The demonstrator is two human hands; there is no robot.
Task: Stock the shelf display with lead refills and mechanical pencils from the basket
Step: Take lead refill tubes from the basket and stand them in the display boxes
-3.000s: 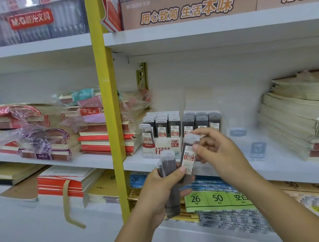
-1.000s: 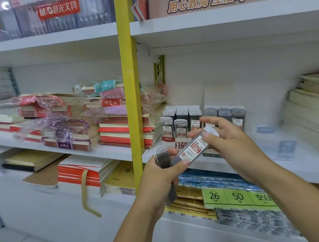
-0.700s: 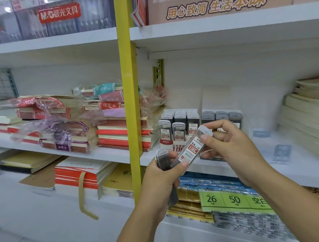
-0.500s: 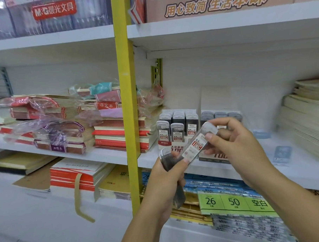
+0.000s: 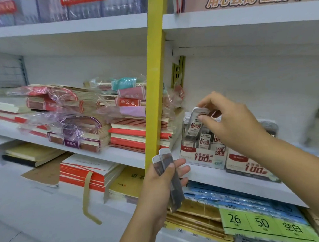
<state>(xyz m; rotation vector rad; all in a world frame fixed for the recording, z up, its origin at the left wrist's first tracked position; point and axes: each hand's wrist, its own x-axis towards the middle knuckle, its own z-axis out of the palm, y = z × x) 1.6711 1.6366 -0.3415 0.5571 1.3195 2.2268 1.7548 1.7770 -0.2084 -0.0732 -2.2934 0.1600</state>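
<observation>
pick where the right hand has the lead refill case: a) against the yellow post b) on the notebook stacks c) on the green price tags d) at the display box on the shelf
d: the right hand pinches the lead refill case by its top, lower end at the display box.

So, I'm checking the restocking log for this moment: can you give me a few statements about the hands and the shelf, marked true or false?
1. The right hand pinches a lead refill case by its top end at the display box. True.
2. The left hand is empty. False: it grips a bundle of refill cases.
3. The display box stands left of the yellow post. False: it stands right of it.
4. Wrapped notebook stacks lie on the shelf left of the post. True.
</observation>
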